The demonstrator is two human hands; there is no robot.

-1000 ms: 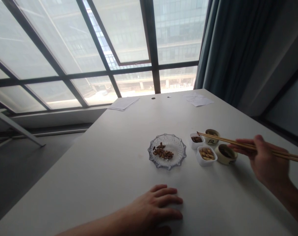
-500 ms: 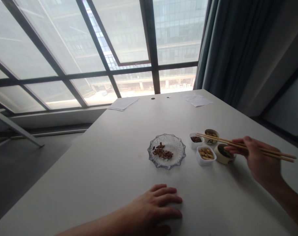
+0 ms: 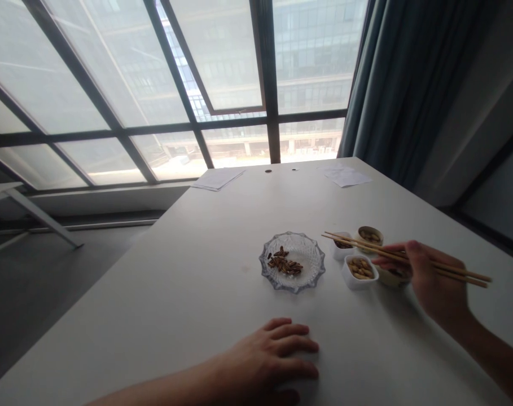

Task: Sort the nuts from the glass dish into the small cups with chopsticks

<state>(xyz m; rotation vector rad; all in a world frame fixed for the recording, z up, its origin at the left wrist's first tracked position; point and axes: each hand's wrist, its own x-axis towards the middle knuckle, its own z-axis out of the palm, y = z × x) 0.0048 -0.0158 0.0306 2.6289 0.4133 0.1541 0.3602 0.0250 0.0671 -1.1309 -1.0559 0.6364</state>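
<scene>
My right hand grips a pair of wooden chopsticks, whose tips reach left past a small white cup of dark seeds. I cannot make out anything between the tips. Left of them is a scalloped clear glass dish with a small heap of dark brown seeds. Under the chopsticks stand a white cup of yellowish nuts and a round tan pot. A second tan pot is partly hidden by my right hand. My left hand lies on the table, fingers spread, holding nothing.
The long white table stretches toward large windows. Sheets of paper lie at its far left corner, and more papers at the far right. A dark curtain hangs beyond the right edge. Another table stands at the left.
My right hand and the chopsticks have moved left, so the tips now extend past the cup of dark seeds toward the glass dish. The camera has shifted slightly; my left hand stays on the table.
</scene>
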